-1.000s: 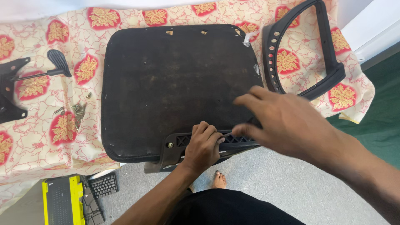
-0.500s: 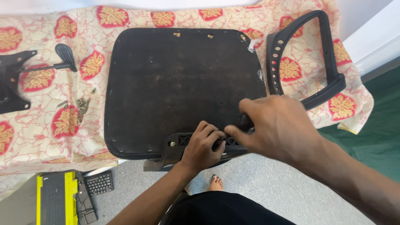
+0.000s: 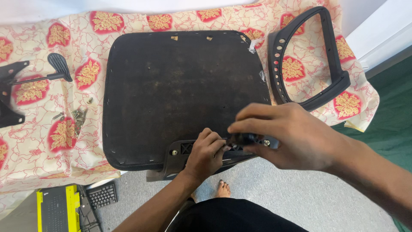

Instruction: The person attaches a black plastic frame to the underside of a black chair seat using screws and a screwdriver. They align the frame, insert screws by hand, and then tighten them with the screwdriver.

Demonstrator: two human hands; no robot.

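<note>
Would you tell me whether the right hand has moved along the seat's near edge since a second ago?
Yes. The right hand has drawn in leftward along the black seat base, closing on the left hand at the black bracket.

You were working in what looked like a room of a home turned into a makeshift repair spot, not a proper workshop. The work surface was covered with a cream cloth [image 3: 51, 146] printed with red and gold floral medallions, the sort of household sheet spread to protect a bed or table. Office-chair parts lay across it: an upturned black seat base [image 3: 180, 90], a loose black armrest frame [image 3: 309, 60], a lever mechanism [image 3: 25, 86] and a small heap of screws [image 3: 77, 116]. Below, the grey floor [image 3: 292, 193] met green carpet [image 3: 386, 107], your bare foot [image 3: 222, 189] showed, and a yellow and black tool case [image 3: 56, 210] sat there.
</note>
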